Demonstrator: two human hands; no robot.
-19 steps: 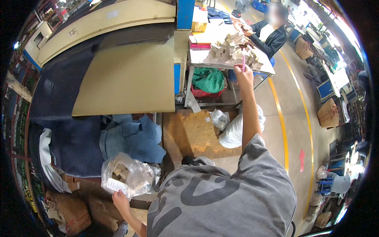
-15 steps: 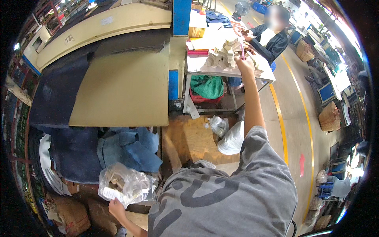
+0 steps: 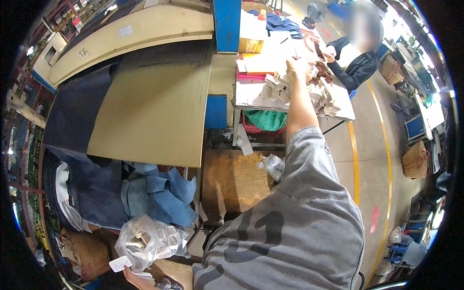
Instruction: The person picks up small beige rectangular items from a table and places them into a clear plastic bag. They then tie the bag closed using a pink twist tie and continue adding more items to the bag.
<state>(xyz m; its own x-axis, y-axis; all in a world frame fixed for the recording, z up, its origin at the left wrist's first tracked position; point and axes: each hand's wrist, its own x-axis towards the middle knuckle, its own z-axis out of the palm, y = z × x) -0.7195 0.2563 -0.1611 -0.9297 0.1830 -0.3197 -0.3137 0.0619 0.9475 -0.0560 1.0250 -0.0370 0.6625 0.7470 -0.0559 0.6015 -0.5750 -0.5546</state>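
The table's near edge runs crosswise under the right forearm, and its right corner stands out over the floor, which stretches away on that side as a lane with a yellow line. To the left, the big tan board ends in a straight right edge; between it and the table rise a blue post and a pale upright, and lower down a wooden sheet fills the gap as far as the person's shirt. The board's near edge overhangs the blue scraps, which reach close to the bag. The right hand reaches well in past the table's edge, with pale pieces heaped on both sides of the wrist and forearm; a co-worker's hand is near, just to its right. The right fingers are too small and washed out to tell whether they are spread or pinching. The left hand is low, well apart from the right, its fingertips pinching a corner of the white tag, which sticks out leftward past them. The clear bag sits just above these fingers, pale bits showing inside, and a woven basket stands to the left.
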